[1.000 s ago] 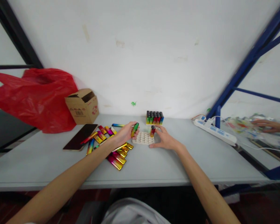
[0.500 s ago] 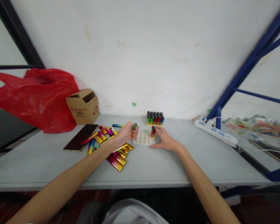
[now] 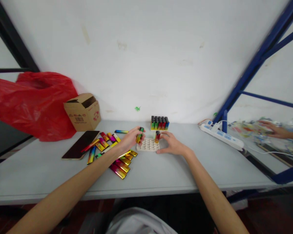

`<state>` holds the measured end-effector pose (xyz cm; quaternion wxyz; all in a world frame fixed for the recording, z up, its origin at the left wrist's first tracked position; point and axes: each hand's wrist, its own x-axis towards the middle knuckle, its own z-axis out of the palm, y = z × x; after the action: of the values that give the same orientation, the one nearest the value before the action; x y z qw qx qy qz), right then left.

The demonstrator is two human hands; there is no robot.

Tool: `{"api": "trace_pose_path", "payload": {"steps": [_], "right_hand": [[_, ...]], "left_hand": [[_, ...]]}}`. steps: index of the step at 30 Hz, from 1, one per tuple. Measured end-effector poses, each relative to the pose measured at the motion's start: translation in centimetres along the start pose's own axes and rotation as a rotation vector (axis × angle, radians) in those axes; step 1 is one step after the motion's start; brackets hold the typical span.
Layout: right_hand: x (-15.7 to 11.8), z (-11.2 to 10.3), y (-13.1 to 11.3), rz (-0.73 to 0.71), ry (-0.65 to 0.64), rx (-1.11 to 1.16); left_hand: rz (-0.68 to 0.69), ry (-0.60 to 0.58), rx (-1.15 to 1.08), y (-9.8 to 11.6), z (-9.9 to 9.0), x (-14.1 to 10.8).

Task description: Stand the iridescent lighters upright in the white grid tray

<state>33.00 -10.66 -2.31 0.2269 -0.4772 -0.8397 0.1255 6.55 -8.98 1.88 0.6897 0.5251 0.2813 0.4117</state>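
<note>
In my left hand (image 3: 133, 138) is a green and yellow lighter (image 3: 139, 135), held upright over the left end of a white tray (image 3: 148, 145) with rows of round holes. A red lighter (image 3: 157, 136) stands upright at the tray's back right corner. My right hand (image 3: 171, 144) is open around the tray's right end, its thumb at the front corner and its fingers beside the red lighter. Several shiny lighters (image 3: 118, 170) lie in a loose pile left of the tray, partly behind my left forearm.
Behind the tray stands a block of upright lighters (image 3: 159, 123). To the left are a dark phone (image 3: 80, 144), an open cardboard box (image 3: 83, 112) and a red plastic bag (image 3: 46, 107). A power strip (image 3: 221, 136) lies right; beyond the blue frame, another person's hand (image 3: 273, 130) reaches over clear packets.
The whole view has shifted slightly. The lighter in my left hand is more upright. The other person's hand at the right has moved left.
</note>
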Motion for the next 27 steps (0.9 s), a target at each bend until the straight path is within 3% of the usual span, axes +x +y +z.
{"api": "trace_pose_path", "payload": {"steps": [6,13,20,27], "right_hand": [[0.3,1.0,-0.1,-0.041,0.044,-0.006],[0.5,1.3,-0.2,-0.020,0.028,-0.031],[0.4,1.3,-0.3,-0.026,0.019,-0.023],[0.5,1.4,-0.2,-0.023,0.019,-0.034]], "left_hand": [[0.075,-0.033,0.147,-0.2,0.7,-0.1],[0.322,-0.012,0.627,-1.1,1.2,0.9],[0.305,-0.089,0.662,-2.8,1.0,1.7],[0.390,-0.032,0.791,-1.7,2.5,1.7]]}}
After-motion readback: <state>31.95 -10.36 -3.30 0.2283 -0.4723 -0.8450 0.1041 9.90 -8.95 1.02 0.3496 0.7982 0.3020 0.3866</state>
